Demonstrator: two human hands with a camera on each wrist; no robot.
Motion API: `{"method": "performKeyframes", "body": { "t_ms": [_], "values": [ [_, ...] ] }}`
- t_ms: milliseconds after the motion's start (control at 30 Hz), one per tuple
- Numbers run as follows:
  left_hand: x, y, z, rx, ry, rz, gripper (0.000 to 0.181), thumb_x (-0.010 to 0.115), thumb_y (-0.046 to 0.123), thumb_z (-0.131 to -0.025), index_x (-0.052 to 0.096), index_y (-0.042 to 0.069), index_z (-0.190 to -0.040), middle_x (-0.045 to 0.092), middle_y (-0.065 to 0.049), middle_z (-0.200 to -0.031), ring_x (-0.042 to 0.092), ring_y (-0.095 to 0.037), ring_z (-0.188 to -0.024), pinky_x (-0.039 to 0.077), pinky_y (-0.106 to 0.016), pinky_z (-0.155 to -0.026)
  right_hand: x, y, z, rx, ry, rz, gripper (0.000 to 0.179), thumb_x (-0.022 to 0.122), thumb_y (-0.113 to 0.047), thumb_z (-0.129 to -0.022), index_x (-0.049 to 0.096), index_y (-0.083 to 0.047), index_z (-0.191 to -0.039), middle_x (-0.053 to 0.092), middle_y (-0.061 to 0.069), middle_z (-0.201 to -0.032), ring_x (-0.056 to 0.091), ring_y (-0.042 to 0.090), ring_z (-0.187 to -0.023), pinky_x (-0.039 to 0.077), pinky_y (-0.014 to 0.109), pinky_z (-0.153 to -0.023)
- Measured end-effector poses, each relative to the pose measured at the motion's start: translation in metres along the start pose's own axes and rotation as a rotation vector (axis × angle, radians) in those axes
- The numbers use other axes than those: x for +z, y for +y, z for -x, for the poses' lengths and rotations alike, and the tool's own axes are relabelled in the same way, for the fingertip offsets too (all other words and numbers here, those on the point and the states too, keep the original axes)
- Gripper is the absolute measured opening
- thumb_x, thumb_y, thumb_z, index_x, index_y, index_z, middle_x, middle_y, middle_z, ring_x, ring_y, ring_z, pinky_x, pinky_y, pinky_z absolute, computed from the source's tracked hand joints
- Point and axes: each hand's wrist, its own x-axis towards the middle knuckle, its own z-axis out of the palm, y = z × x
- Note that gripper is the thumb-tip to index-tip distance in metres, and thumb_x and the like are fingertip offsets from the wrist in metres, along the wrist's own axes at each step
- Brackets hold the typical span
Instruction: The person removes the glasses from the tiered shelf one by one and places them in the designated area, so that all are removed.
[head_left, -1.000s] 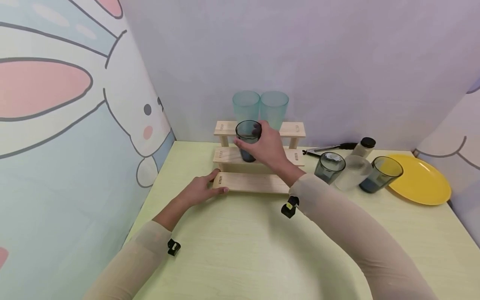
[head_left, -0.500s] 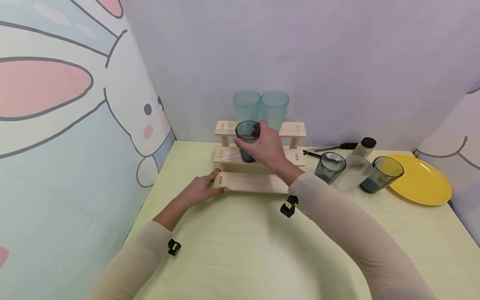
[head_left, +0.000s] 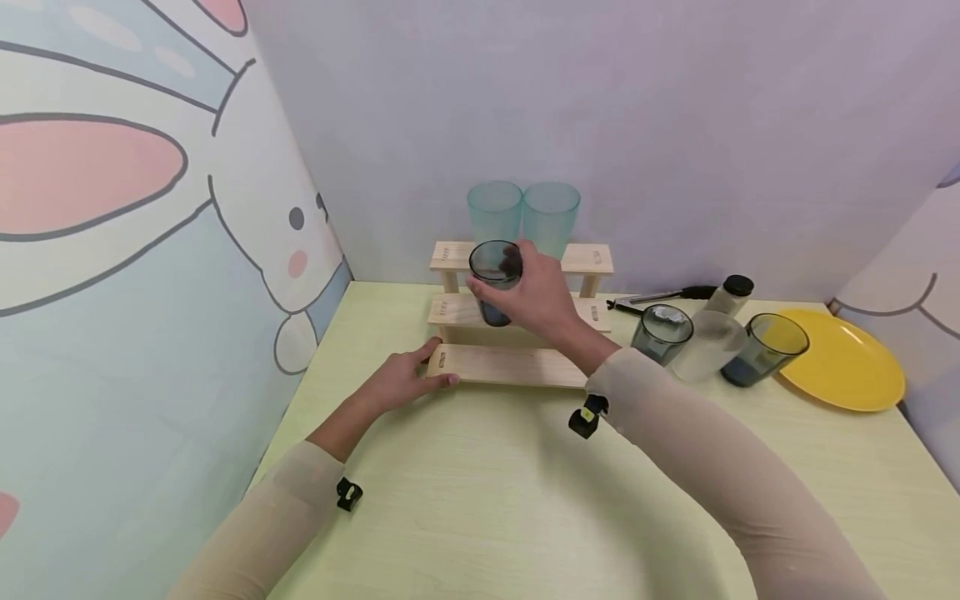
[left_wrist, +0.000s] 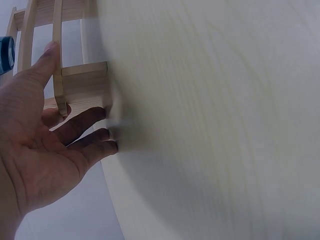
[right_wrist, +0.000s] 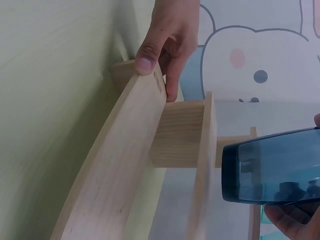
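Note:
A three-step wooden stand (head_left: 510, 364) stands on the table against the back wall. My left hand (head_left: 399, 380) holds the left end of its lowest step; in the left wrist view the thumb lies on the plank and the other fingers reach beneath it. My right hand (head_left: 536, 287) grips a smoky blue-grey drinking glass (head_left: 491, 287) by its side, over the middle step. In the right wrist view a small gap shows between the base of this glass (right_wrist: 270, 165) and the middle plank (right_wrist: 202, 175). Two pale teal cups (head_left: 495, 208) stand side by side on the top step.
To the right of the stand are a dark glass (head_left: 662, 333), a frosted cup (head_left: 708, 344), a tilted dark glass (head_left: 765, 348) and a black-capped jar (head_left: 729, 294). A black-handled utensil (head_left: 675, 294) lies behind them, and a yellow plate (head_left: 847, 362) at far right.
The right wrist has shifted slightly to the right, and the glass seems a touch higher. My left hand keeps its hold on the stand.

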Motion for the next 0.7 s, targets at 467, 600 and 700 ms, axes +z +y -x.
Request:
{"method": "performKeyframes", "body": {
  "t_ms": [467, 600, 700],
  "values": [
    [0.001, 0.001, 0.0, 0.008, 0.009, 0.004, 0.102, 0.073, 0.07, -0.098, 0.032, 0.017, -0.176, 0.054, -0.029, -0.164, 0.065, -0.04, -0.137, 0.054, -0.058, -0.11, -0.029, 0.007, 0.017, -0.02, -0.044, 0.018, 0.084, 0.084, -0.059, -0.094, 0.056, -0.006, -0.152, 0.075, 0.015, -0.124, 0.072, 0.034, -0.114, 0.059, 0.054, -0.092],
    [0.001, 0.0, 0.0, 0.01, 0.005, 0.003, 0.105, 0.072, 0.072, -0.098, 0.031, 0.017, -0.176, 0.052, -0.027, -0.167, 0.065, -0.038, -0.136, 0.054, -0.057, -0.11, -0.037, 0.014, 0.023, -0.02, -0.045, 0.036, 0.081, 0.085, -0.057, -0.094, 0.057, -0.007, -0.151, 0.075, 0.015, -0.123, 0.072, 0.034, -0.11, 0.059, 0.053, -0.088],
    [0.002, 0.0, 0.0, 0.014, 0.009, -0.005, 0.105, 0.072, 0.073, -0.098, 0.031, 0.016, -0.176, 0.052, -0.027, -0.167, 0.066, -0.035, -0.131, 0.055, -0.055, -0.108, -0.043, 0.021, 0.027, -0.031, -0.025, 0.048, 0.08, 0.087, -0.055, -0.093, 0.059, -0.006, -0.15, 0.076, 0.015, -0.125, 0.073, 0.034, -0.109, 0.059, 0.053, -0.087]
  ]
}}
